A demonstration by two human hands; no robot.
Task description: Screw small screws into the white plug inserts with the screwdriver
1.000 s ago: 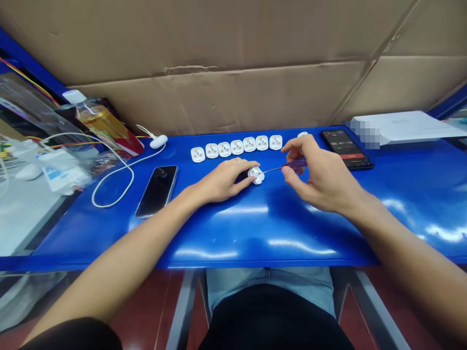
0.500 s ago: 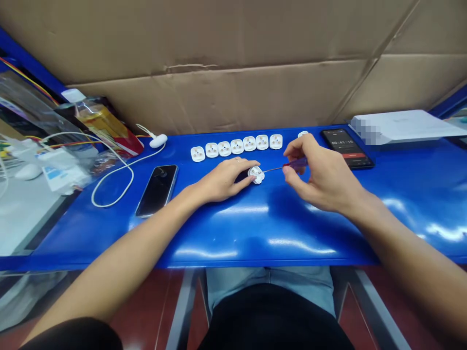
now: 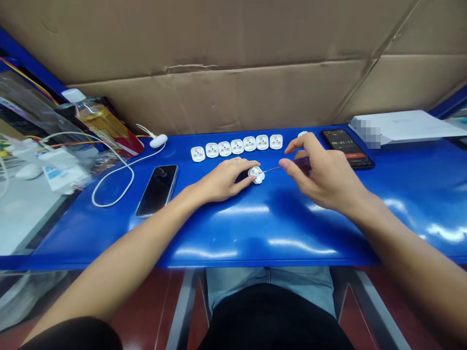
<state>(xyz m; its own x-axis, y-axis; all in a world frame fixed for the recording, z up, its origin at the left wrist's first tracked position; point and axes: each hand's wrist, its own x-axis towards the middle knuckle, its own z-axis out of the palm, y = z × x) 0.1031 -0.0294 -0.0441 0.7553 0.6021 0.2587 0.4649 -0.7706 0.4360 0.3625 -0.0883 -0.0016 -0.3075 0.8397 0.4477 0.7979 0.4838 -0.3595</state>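
Observation:
A small white plug housing (image 3: 258, 175) lies on the blue table, gripped between the thumb and fingers of my left hand (image 3: 226, 180). My right hand (image 3: 319, 167) holds a screwdriver (image 3: 272, 169) by its dark purple handle, the thumb and fingers around it. The thin shaft points left, and its tip meets the right side of the housing. Behind my hands stands a row of several similar white plug parts (image 3: 237, 146), with metal pieces visible inside. One more white part (image 3: 302, 134) is mostly hidden behind my right hand.
A phone (image 3: 157, 190) lies left of my left arm, beside a white cable (image 3: 113, 168). Another phone showing a timer (image 3: 348, 148) and a white box (image 3: 408, 126) are at the right. A bottle (image 3: 98, 119) leans at the back left. Cardboard (image 3: 233, 63) walls the rear.
My right hand's fingers have shifted on the screwdriver handle, the thumb moving slightly left and up. My left hand and the plug housing have stayed put.

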